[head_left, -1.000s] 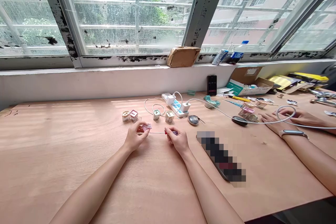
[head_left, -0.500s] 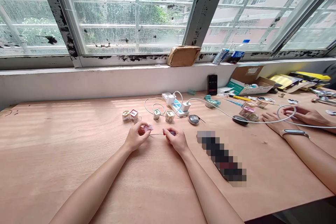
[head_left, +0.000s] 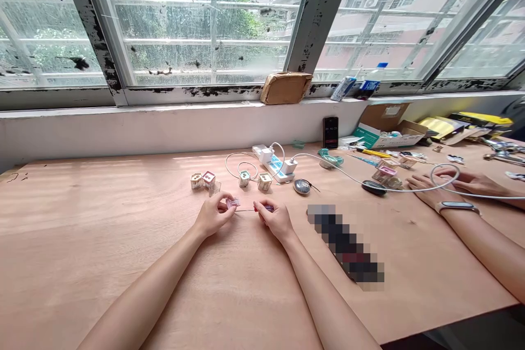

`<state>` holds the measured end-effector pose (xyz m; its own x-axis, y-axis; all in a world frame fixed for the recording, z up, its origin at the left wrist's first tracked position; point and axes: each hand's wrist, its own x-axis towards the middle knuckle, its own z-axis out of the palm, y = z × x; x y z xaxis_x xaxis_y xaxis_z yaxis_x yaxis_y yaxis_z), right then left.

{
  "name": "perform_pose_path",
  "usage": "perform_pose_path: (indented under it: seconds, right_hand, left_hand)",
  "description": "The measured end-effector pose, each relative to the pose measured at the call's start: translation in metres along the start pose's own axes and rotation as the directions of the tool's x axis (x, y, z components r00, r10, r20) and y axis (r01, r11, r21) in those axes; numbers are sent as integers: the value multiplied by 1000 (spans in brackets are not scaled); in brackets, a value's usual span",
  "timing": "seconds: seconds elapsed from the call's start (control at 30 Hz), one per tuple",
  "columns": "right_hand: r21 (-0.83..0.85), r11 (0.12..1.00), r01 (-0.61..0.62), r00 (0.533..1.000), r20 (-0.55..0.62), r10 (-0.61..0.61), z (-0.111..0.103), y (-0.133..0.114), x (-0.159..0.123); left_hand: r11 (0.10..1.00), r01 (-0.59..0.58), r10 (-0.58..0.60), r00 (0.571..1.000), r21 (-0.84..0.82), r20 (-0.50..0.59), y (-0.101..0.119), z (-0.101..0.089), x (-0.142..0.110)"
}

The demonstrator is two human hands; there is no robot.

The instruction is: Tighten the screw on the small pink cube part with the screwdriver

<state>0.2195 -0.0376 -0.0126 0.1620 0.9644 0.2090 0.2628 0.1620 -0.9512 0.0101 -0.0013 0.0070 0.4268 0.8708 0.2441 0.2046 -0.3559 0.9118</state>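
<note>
Between the thumb and fingers of my left hand (head_left: 211,216) is a small clear-pink plastic part (head_left: 233,203). My right hand (head_left: 274,219) is closed around the red handle of a thin screwdriver (head_left: 245,210), whose metal shaft points left toward the pink part. Whether its tip touches the part cannot be made out. Just behind my left hand stands a clear plastic piece (head_left: 214,188). Farther back are a small box with a yellowish top (head_left: 196,179), one with a red top (head_left: 208,178), one with a green top (head_left: 244,178) and a cream-topped one (head_left: 264,181).
A white power strip (head_left: 279,167) with plugs and cables lies behind the boxes. A round dark object (head_left: 302,186) and a pixelated long dark item (head_left: 346,246) lie to the right. Another person's hands (head_left: 426,188) rest farther right, near a phone (head_left: 330,132) and an open carton (head_left: 389,128).
The pink part has turned slightly in my left hand. My right hand keeps its hold on the screwdriver with little movement.
</note>
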Motion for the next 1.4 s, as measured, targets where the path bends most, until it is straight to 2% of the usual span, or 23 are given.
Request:
perform_pose_path:
  seconds: [0.93, 1.4]
  right_hand:
    - [-18, 1000, 4, 1000, -14, -5, 0, -1, 1]
    - [75, 997, -15, 999, -41, 18, -1, -5, 1]
  left_hand:
    - [1000, -27, 27, 1000, 4, 5, -6, 2, 0]
    - [999, -40, 40, 999, 31, 2, -7, 2, 1]
